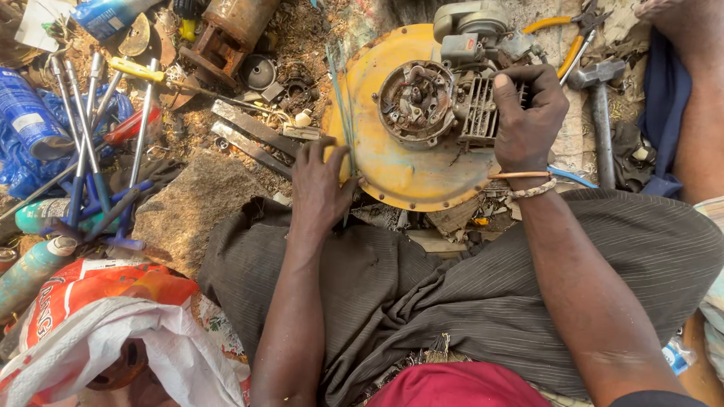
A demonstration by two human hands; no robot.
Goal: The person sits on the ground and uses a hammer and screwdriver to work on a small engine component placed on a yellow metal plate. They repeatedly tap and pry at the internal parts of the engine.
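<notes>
I am looking down at a small engine (445, 105) lying on the ground just past my knees, its round yellow plate (400, 166) facing up at me. My right hand (528, 113) is resting on the finned cylinder (479, 109), fingers curled over its top edge and gripping it. My left hand (320, 185) is pressing against the plate's near left rim, fingers narrow and pinching some thin green wires (343, 113) that are running straight up across the plate, away from me. Judging by the state of it, I am well into stripping this: the middle hub (415, 102) is sitting open with its rusty inner parts bared and no cover over it, yet the cylinder and grey carburettor block (471, 26) are staying bolted on, so plenty is left. The engine's long axis is running left to right, cylinder pointing right toward the hammer (599, 105) and pliers (573, 34). Spanners (90, 128) are lying well apart on the left.
</notes>
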